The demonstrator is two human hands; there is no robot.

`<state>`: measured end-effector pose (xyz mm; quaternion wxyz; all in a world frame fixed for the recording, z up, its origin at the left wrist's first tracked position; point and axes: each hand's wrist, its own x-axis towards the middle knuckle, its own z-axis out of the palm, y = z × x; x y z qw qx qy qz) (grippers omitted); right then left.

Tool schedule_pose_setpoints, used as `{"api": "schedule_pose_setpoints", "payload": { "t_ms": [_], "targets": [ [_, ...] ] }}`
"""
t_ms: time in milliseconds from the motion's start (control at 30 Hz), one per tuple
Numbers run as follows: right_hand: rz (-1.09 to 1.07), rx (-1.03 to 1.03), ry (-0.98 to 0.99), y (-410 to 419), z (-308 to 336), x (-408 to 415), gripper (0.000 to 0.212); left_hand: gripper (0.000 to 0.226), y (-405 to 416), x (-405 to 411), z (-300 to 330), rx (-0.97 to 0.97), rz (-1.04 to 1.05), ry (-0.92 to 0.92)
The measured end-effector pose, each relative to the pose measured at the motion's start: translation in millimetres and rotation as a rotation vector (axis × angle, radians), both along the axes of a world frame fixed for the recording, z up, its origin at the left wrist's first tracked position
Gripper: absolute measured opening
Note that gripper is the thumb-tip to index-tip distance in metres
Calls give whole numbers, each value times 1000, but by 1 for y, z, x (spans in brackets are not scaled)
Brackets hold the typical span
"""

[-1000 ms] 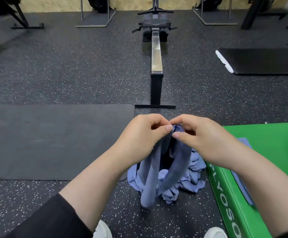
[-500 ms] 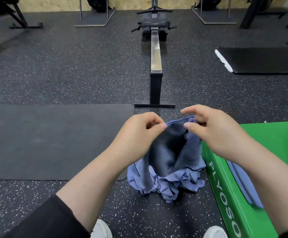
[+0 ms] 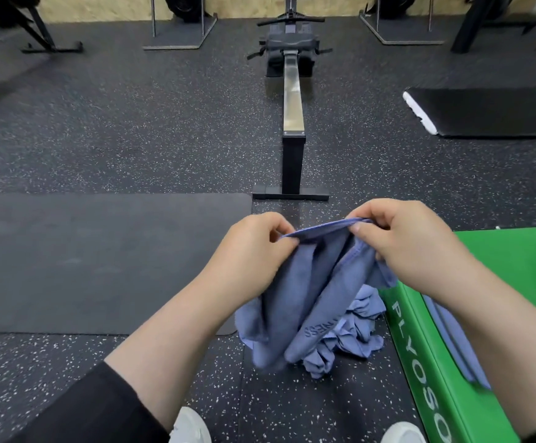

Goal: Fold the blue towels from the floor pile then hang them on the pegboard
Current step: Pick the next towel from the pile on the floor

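Note:
A blue towel (image 3: 305, 302) hangs in front of me, held by its top edge. My left hand (image 3: 253, 251) pinches the left end of that edge and my right hand (image 3: 407, 244) pinches the right end, with the edge stretched between them. The cloth droops in two long folds with printed letters near the bottom. Under it, a crumpled pile of blue towels (image 3: 353, 334) lies on the speckled floor. Another blue towel (image 3: 452, 346) lies flat on the green box beside my right forearm. No pegboard is in view.
A green plyo box (image 3: 436, 372) stands at my right. A dark mat (image 3: 100, 260) covers the floor at left. A rowing machine rail (image 3: 293, 100) runs straight ahead. A black mat with a white end (image 3: 490, 110) lies far right. My white shoes (image 3: 189, 426) show below.
My hands have moved apart, spreading the towel's top edge from a bunched pinch into a stretched line. The towel has risen off the pile.

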<state>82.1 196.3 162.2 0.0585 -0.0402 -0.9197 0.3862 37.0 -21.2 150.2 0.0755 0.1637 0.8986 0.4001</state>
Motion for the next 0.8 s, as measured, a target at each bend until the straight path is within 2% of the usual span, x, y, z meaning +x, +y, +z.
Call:
{"api": "schedule_pose_setpoints", "payload": {
  "t_ms": [133,233,333,400,500,600,667,733,800],
  "targets": [
    [0,71,-49,4,-5,-1,11,19,-1,2,0,64,29,-6],
    [112,69,-46,-2,-3,3,36,22,4,7,4,132,-22,-47],
    [229,26,-31,-15,1,7,43,23,10,11,7,157,-92,-78],
    [257,43,-23,-21,0,8,38,24,12,13,8,165,-138,-72],
    [227,63,-8,-22,-1,7,11,23,11,12,8,170,-126,-67],
    [108,64,29,-16,-2,3,8,14,7,9,5,86,-74,-48],
    [32,67,42,-10,-1,1,10,8,3,8,3,-65,-21,36],
    [-26,45,29,-3,-1,-1,11,12,-1,7,3,-207,63,122],
    [-62,38,13,3,-1,0,13,14,-5,4,4,-217,132,128]
  ]
}}
